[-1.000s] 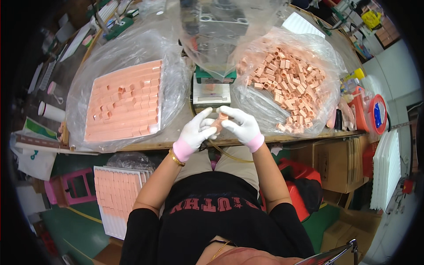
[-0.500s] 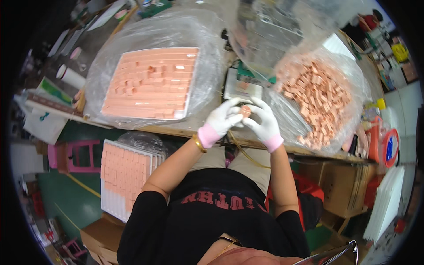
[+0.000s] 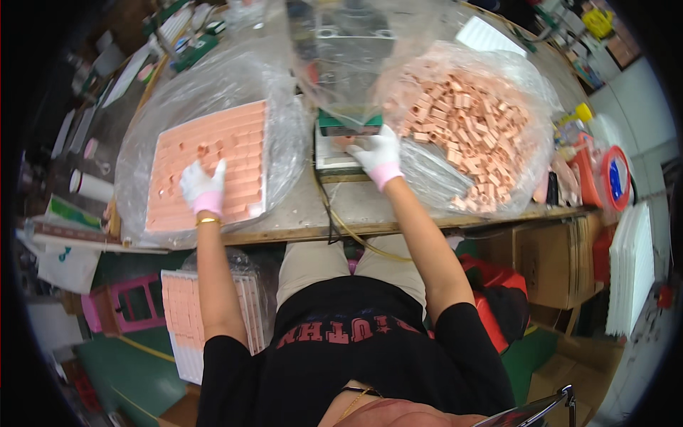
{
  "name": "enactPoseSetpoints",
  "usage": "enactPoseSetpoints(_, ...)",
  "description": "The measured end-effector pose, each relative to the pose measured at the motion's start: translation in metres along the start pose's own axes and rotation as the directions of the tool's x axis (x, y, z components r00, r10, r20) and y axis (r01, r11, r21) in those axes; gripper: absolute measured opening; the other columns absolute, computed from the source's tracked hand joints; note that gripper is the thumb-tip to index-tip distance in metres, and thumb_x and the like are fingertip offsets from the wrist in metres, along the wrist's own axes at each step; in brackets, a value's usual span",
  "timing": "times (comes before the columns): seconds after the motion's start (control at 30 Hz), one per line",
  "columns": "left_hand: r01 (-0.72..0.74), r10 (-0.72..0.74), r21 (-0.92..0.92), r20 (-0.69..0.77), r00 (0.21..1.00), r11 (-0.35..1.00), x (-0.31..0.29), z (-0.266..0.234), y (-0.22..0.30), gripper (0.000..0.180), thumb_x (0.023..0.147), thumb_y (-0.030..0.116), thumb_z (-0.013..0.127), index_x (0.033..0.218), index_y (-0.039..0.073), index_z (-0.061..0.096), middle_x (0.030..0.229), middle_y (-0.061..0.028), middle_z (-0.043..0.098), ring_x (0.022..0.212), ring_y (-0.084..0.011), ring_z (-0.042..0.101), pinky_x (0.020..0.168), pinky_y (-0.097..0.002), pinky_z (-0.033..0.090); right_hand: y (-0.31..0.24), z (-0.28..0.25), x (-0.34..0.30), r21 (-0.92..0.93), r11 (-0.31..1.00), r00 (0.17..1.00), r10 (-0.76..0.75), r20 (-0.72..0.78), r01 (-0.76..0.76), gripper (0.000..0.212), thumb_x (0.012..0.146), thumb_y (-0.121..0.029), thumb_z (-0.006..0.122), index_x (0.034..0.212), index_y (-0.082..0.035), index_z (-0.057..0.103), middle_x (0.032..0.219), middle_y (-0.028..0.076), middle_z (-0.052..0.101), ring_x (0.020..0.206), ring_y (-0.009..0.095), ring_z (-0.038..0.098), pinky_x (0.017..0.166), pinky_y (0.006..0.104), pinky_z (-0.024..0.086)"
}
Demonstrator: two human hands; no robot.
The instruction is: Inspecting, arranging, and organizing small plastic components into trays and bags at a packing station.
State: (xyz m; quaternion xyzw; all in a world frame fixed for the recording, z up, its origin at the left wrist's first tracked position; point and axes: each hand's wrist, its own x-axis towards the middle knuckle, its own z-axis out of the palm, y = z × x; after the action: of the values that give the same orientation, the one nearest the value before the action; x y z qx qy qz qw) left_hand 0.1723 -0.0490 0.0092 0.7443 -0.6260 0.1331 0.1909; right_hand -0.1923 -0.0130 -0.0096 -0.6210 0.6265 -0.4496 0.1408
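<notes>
My left hand (image 3: 203, 186), in a white glove with a pink cuff, is over a white tray (image 3: 257, 209) filled with rows of copper-coloured blocks. Its thumb stands apart from the fingers, and the fingertips are near a few loose blocks (image 3: 206, 150) lying on top of the rows. My right hand (image 3: 378, 155), gloved the same way, reaches to a small bench device with a green upper part (image 3: 348, 124) and a pale base (image 3: 334, 158). Its fingers are spread beside a copper-coloured piece (image 3: 344, 141) under the green part. Whether they touch that piece is hard to see.
Right of the device, a heap of copper-coloured blocks (image 3: 477, 135) lies on clear plastic sheeting. A transparent plastic cover (image 3: 348, 64) hangs over the device. Cables (image 3: 340, 222) run off the table's front edge. Stacked trays (image 3: 186, 320) stand below at left; a red basin (image 3: 615, 178) is far right.
My hands were together, holding a small copper-coloured piece. Now they are apart: the left has moved left over the tray, the right forward to the device. The view has shifted too.
</notes>
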Motion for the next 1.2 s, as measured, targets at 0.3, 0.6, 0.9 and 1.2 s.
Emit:
enactPoseSetpoints(0.3,-0.047,0.048,-0.014,0.077,0.996,0.999,-0.001,0.01,-0.018,0.048,0.081,0.042,0.068,0.101,-0.001,0.064,0.105,-0.0198,0.06,0.102,-0.0361,0.055,0.094,-0.0422,0.04,0.003,-0.034,-0.009,-0.111,0.993,0.979,-0.068,-0.194,0.047,0.036,0.072,-0.026,0.073,0.1,-0.005,0.067,0.107,0.014,0.061,0.103,0.033,0.056,0.09,0.0407,0.044)
enactPoseSetpoints(0.6,0.458,0.22,-0.857,0.412,0.884,-0.237,-0.037,-0.026,0.037,0.036,0.094,0.013,0.054,0.128,0.002,0.045,0.123,-0.0087,0.051,0.108,-0.0224,0.055,0.093,-0.0326,0.048,0.086,-0.088,0.007,-0.836,0.538,0.995,-0.061,0.084,0.104,0.017,0.079,-0.018,0.057,0.091,-0.016,0.068,0.118,0.01,0.051,0.117,0.026,0.042,0.095,0.0411,0.034)
enactPoseSetpoints(0.9,0.692,0.486,-0.635,0.511,0.709,-0.343,-0.077,-0.044,0.099,0.039,0.093,0.011,0.056,0.129,0.001,0.046,0.116,-0.0128,0.056,0.098,-0.0172,0.059,0.081,-0.0247,0.049,0.079,-0.097,0.0,-0.746,0.659,0.99,-0.142,0.0,0.095,0.019,0.073,-0.016,0.065,0.09,-0.009,0.063,0.119,0.012,0.054,0.113,0.028,0.048,0.093,0.0404,0.04)
enactPoseSetpoints(1.2,0.492,0.595,-0.861,0.465,0.655,0.13,-0.117,-0.036,0.15,0.049,0.082,0.004,0.067,0.128,-0.003,0.051,0.113,-0.0075,0.061,0.092,-0.0112,0.061,0.081,-0.0229,0.049,-0.032,-0.087,-0.059,0.306,0.951,0.928,-0.138,0.345,0.027,0.027,0.081,-0.013,0.064,0.108,-0.006,0.06,0.1,0.008,0.061,0.089,0.02,0.061,0.079,0.0315,0.051)
